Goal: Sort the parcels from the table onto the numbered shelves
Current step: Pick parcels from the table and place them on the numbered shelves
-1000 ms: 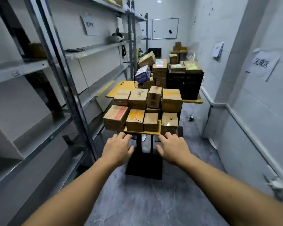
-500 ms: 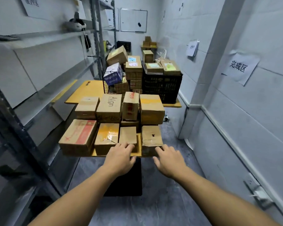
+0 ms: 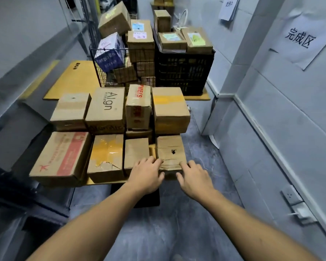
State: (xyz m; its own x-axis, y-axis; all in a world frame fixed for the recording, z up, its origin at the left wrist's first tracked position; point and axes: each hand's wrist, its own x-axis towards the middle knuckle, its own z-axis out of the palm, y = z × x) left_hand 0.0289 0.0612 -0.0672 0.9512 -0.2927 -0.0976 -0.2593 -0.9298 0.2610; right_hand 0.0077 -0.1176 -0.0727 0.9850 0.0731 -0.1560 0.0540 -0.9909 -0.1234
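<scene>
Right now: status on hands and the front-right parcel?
Left hand, right hand open, fingertips at near edge of front-right parcel. Not lifted. Small parcel close on its left.

Looking down at a yellow table (image 3: 151,151) crammed with cardboard parcels (image 3: 62,157). Both hands out at the crumpled front-right box (image 3: 170,151) with the black smudge: left hand (image 3: 147,175) spread over its near-left corner, right hand (image 3: 195,178) loose-fingered at its near-right edge. Behind, an Align box (image 3: 105,108), then a black crate (image 3: 184,72) and a stuffed wire basket (image 3: 100,72).
</scene>
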